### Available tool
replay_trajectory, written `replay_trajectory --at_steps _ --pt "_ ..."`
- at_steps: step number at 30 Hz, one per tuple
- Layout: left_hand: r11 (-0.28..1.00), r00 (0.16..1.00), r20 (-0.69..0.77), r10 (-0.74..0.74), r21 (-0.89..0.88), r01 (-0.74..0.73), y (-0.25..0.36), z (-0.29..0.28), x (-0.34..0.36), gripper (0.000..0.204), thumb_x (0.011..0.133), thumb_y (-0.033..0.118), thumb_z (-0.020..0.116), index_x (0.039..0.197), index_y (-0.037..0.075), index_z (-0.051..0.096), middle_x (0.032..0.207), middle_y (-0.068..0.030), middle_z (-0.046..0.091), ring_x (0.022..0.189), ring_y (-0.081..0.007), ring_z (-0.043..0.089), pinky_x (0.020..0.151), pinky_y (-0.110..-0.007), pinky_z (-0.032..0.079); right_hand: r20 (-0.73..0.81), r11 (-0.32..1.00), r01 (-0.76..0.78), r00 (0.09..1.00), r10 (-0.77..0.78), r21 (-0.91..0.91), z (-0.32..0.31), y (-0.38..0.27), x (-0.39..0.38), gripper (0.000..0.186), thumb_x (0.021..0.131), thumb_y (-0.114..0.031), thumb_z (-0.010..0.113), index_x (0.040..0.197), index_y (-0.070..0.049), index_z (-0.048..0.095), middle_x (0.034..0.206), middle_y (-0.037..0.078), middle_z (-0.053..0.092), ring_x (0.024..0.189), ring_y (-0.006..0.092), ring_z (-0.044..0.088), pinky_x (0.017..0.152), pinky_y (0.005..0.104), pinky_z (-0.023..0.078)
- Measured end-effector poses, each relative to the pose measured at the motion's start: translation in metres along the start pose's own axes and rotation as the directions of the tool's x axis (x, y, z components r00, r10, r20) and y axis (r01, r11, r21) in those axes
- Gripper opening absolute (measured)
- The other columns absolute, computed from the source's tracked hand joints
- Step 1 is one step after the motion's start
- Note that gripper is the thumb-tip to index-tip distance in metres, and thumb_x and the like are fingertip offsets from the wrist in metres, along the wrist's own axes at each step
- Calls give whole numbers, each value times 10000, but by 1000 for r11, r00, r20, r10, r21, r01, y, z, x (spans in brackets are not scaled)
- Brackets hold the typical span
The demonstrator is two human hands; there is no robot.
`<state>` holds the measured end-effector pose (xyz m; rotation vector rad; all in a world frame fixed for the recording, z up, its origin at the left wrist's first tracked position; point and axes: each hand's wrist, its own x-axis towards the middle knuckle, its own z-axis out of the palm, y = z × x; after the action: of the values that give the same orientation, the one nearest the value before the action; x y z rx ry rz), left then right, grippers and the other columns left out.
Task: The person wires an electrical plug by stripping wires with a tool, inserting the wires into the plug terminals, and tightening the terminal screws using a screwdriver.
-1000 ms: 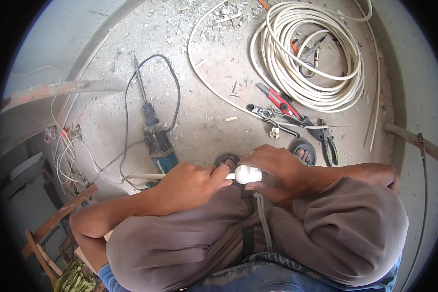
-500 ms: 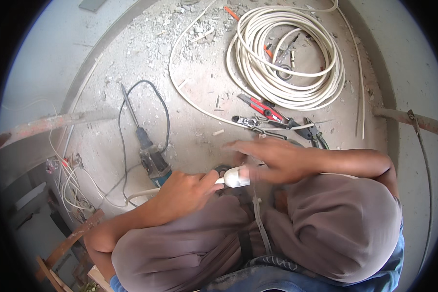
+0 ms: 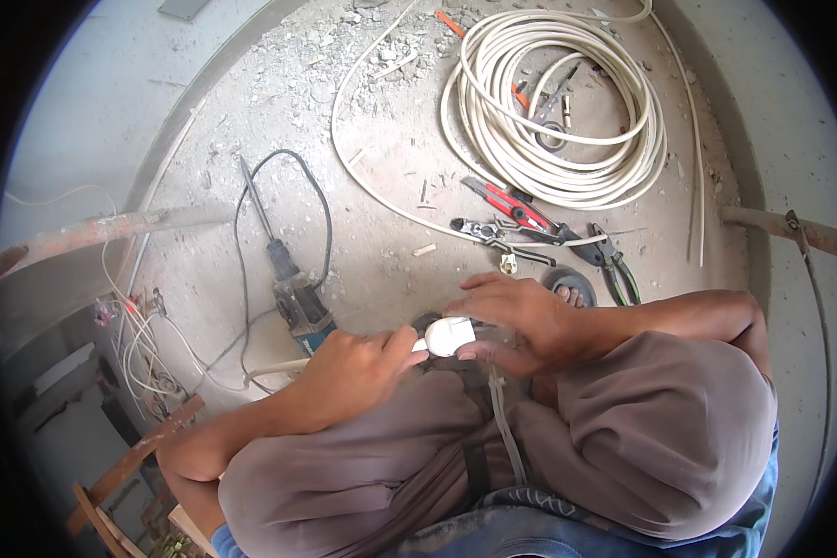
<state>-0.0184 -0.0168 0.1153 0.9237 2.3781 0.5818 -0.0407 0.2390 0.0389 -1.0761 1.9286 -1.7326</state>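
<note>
A white rounded plug [image 3: 447, 338] on a white cable is between my two hands, above the gap between my knees. My left hand [image 3: 358, 367] is closed round the cable right behind the plug, thumb and forefinger pinching it. From the other side, my right hand [image 3: 516, 321] grips the plug's broad end between thumb and forefinger, its other fingers held further forward. Just beyond the right hand, on the floor, lies a small white piece with brass-coloured metal [image 3: 508, 263]. Near it are long-handled pliers [image 3: 479, 230], a red utility knife [image 3: 511, 205] and green-and-black pliers [image 3: 612, 260].
A large coil of white cable [image 3: 470, 112] lies at the far right, with a tape roll [image 3: 551, 138] inside. To the left, a power tool with a long bit [image 3: 298, 302] rests with its black cord looped. Rubble [image 3: 344, 56] covers the far floor. Thin wires [image 3: 144, 358] tangle at far left.
My right hand, blurred before, has shifted slightly right and come to grip the plug's end. The small white-and-brass piece and my sandalled foot have come into sight. My left hand keeps its hold.
</note>
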Motion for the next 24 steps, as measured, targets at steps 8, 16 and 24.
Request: replay_trajectory --at_steps 8,16,24 --pt "977 996 59 64 202 -75 6 0 0 255 962 255 656 867 53 533 625 -98 577 492 -250 610 427 -383 452 626 248 -747 657 421 617 -3 2 -9 480 1064 -456 492 1096 -10 666 877 79 688 852 151 647 793 321 496" --pt "990 997 -10 -72 -124 70 -10 -12 12 213 1002 223 594 906 35 569 696 -140 619 558 -366 601 500 -432 430 210 886 -448 883 419 119 -30 -4 -3 402 1028 -411 554 1181 -48 637 937 91 656 907 229 641 887 369 480" --pt "814 936 328 -128 -505 288 -6 -41 8 368 1077 289 452 866 4 553 650 -153 548 576 -322 557 592 -409 425 195 630 356 930 -312 -690 -25 3 8 457 804 -199 644 1226 -23 635 1036 81 639 948 205 633 952 415 469"
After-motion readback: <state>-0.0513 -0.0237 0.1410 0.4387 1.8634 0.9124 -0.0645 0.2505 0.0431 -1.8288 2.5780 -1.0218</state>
